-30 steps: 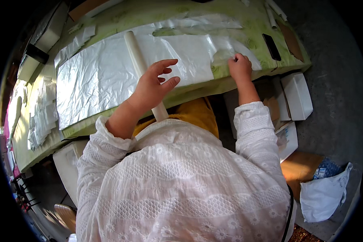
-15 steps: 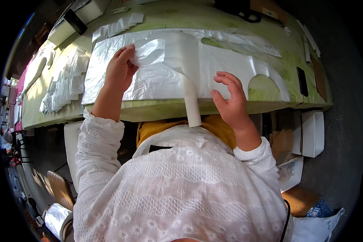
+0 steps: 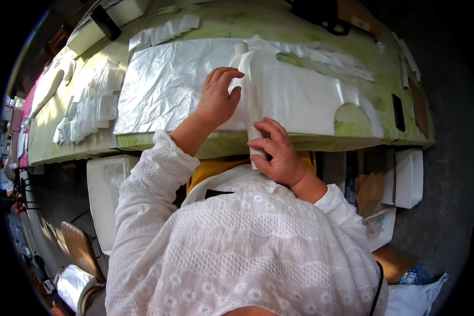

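A long white tube (image 3: 250, 100) lies across a flat stack of thin white plastic sheets (image 3: 163, 89) on a green-topped table (image 3: 310, 23). My left hand (image 3: 217, 97) rests flat on the sheets just left of the tube, fingers touching it. My right hand (image 3: 279, 152) grips the near end of the tube where it overhangs the table's front edge. The sheet to the right of the tube (image 3: 305, 89) has a rounded cut-out at its near edge.
More stacks of white plastic pieces (image 3: 89, 108) lie at the left of the table. A dark phone-like object (image 3: 398, 112) lies at the right. White foam boxes (image 3: 408, 176) and cardboard sit on the floor at right, another white box (image 3: 102, 184) at left.
My left hand moved right from the sheet's far-left part to beside the tube. My right hand came down from the sheet and closed on the tube's near end.
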The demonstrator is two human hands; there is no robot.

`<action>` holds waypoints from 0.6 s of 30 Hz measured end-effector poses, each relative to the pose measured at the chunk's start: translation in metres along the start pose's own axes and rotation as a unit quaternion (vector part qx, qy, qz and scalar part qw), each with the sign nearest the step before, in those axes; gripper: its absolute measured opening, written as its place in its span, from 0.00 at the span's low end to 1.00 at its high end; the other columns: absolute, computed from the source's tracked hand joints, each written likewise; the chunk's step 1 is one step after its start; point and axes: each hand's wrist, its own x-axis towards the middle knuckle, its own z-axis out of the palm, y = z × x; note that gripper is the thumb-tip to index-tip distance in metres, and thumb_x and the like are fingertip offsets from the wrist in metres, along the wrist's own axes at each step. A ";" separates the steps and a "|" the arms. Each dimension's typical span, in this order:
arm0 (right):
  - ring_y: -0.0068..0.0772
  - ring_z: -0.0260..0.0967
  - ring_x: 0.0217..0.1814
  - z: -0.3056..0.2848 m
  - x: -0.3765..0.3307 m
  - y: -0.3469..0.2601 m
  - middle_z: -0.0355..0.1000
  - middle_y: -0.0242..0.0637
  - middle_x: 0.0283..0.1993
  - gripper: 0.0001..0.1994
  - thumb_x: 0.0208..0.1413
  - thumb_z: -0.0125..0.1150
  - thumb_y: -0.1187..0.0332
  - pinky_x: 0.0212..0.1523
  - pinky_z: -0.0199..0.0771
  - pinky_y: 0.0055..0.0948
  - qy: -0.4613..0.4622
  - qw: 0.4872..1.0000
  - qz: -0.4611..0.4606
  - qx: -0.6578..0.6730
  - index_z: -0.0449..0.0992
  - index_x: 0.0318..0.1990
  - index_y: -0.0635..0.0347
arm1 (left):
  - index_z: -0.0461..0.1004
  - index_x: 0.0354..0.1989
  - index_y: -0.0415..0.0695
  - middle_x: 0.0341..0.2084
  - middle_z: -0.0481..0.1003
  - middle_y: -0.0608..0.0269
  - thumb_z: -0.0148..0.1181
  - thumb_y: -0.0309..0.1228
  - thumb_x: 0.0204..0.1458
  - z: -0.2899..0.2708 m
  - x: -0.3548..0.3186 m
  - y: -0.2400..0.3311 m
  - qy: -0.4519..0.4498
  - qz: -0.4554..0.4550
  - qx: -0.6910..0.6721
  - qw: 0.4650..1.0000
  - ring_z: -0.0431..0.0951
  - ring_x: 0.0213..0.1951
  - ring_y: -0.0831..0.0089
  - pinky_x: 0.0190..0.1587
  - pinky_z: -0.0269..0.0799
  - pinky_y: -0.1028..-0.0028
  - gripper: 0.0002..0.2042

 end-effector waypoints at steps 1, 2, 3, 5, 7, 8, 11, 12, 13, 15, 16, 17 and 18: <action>0.60 0.59 0.70 0.001 0.000 0.000 0.67 0.45 0.63 0.13 0.47 0.71 0.70 0.67 0.67 0.48 0.002 1.000 -0.004 -0.008 0.80 0.43 0.56 | 0.72 0.58 0.49 0.62 0.68 0.57 0.58 0.28 0.55 0.016 -0.009 0.003 -0.008 -0.025 0.006 1.000 0.66 0.64 0.54 0.70 0.55 0.51 0.20; 0.61 0.58 0.70 0.003 -0.001 0.000 0.66 0.46 0.64 0.14 0.47 0.71 0.70 0.67 0.66 0.49 0.009 1.000 -0.006 -0.014 0.80 0.43 0.56 | 0.69 0.61 0.50 0.61 0.70 0.58 0.56 0.29 0.57 0.025 -0.014 0.009 -0.019 -0.046 0.011 0.999 0.66 0.65 0.55 0.70 0.54 0.47 0.21; 0.62 0.58 0.70 0.005 -0.004 0.002 0.66 0.46 0.64 0.14 0.47 0.71 0.69 0.68 0.65 0.50 0.017 1.000 -0.008 -0.020 0.80 0.42 0.55 | 0.63 0.67 0.49 0.60 0.72 0.58 0.53 0.30 0.58 0.025 -0.018 0.009 -0.056 -0.067 0.043 0.995 0.64 0.67 0.54 0.71 0.50 0.44 0.26; 0.64 0.57 0.71 0.009 -0.005 0.002 0.66 0.46 0.64 0.14 0.46 0.71 0.69 0.69 0.63 0.52 0.027 0.999 -0.012 -0.020 0.80 0.42 0.55 | 0.60 0.70 0.48 0.61 0.72 0.58 0.52 0.30 0.58 0.023 -0.022 0.008 -0.080 -0.064 0.063 0.993 0.63 0.69 0.53 0.72 0.49 0.43 0.28; 0.64 0.57 0.71 0.011 -0.004 0.002 0.65 0.46 0.65 0.13 0.46 0.71 0.69 0.69 0.62 0.53 0.030 0.999 -0.018 -0.009 0.80 0.42 0.55 | 0.56 0.72 0.47 0.62 0.71 0.57 0.52 0.30 0.58 0.021 -0.023 0.010 -0.106 -0.063 0.092 0.988 0.61 0.70 0.53 0.72 0.48 0.43 0.31; 0.64 0.57 0.71 0.011 -0.002 0.001 0.66 0.46 0.64 0.13 0.46 0.71 0.68 0.69 0.62 0.52 0.022 1.000 -0.020 -0.005 0.80 0.42 0.56 | 0.55 0.73 0.47 0.63 0.71 0.56 0.52 0.30 0.58 0.020 -0.023 0.013 -0.120 -0.064 0.111 0.984 0.60 0.71 0.52 0.72 0.48 0.43 0.32; 0.64 0.57 0.70 0.009 0.009 -0.001 0.68 0.44 0.63 0.14 0.46 0.72 0.68 0.69 0.62 0.52 -0.010 1.000 -0.028 -0.008 0.80 0.41 0.56 | 0.51 0.75 0.47 0.65 0.68 0.53 0.52 0.28 0.56 0.020 -0.024 0.014 -0.138 -0.064 0.135 0.979 0.58 0.72 0.50 0.72 0.47 0.43 0.35; 0.63 0.58 0.70 0.007 0.014 -0.003 0.69 0.44 0.62 0.14 0.46 0.72 0.67 0.69 0.62 0.52 -0.026 0.999 -0.030 -0.021 0.80 0.41 0.57 | 0.50 0.76 0.47 0.66 0.67 0.52 0.53 0.27 0.56 0.019 -0.024 0.014 -0.140 -0.063 0.137 0.978 0.57 0.72 0.49 0.72 0.47 0.43 0.36; 0.63 0.58 0.70 0.005 0.016 -0.005 0.69 0.43 0.61 0.14 0.46 0.72 0.67 0.69 0.62 0.52 -0.039 0.998 -0.030 -0.035 0.80 0.41 0.57 | 0.51 0.76 0.49 0.67 0.66 0.51 0.54 0.27 0.55 0.015 -0.021 0.016 -0.161 -0.075 0.120 0.977 0.56 0.72 0.47 0.73 0.47 0.43 0.36; 0.63 0.57 0.71 0.005 0.023 -0.009 0.71 0.44 0.60 0.14 0.45 0.73 0.67 0.70 0.61 0.55 -0.058 0.997 -0.026 -0.044 0.81 0.41 0.57 | 0.53 0.75 0.52 0.69 0.63 0.50 0.55 0.26 0.54 0.001 -0.014 0.020 -0.201 -0.098 0.084 0.971 0.54 0.73 0.44 0.73 0.47 0.44 0.37; 0.63 0.57 0.72 0.006 0.027 -0.012 0.72 0.44 0.59 0.15 0.45 0.73 0.68 0.70 0.60 0.56 -0.068 0.996 -0.023 -0.050 0.81 0.41 0.58 | 0.55 0.75 0.55 0.70 0.61 0.50 0.56 0.25 0.54 -0.002 -0.010 0.017 -0.172 -0.056 0.075 0.981 0.53 0.73 0.43 0.73 0.47 0.44 0.37; 0.58 0.62 0.67 0.006 0.031 -0.014 0.73 0.42 0.55 0.15 0.46 0.73 0.65 0.68 0.62 0.53 -0.069 0.994 -0.040 -0.071 0.80 0.41 0.57 | 0.56 0.74 0.57 0.71 0.60 0.50 0.56 0.25 0.54 -0.006 -0.007 0.014 -0.143 -0.013 0.066 0.987 0.52 0.73 0.42 0.73 0.48 0.45 0.36; 0.57 0.63 0.66 0.006 0.034 -0.015 0.73 0.42 0.54 0.15 0.47 0.72 0.65 0.68 0.63 0.53 -0.072 0.995 -0.039 -0.062 0.79 0.42 0.57 | 0.58 0.74 0.60 0.72 0.58 0.50 0.56 0.25 0.53 -0.009 -0.003 0.013 -0.114 0.030 0.056 0.991 0.51 0.74 0.40 0.73 0.48 0.46 0.36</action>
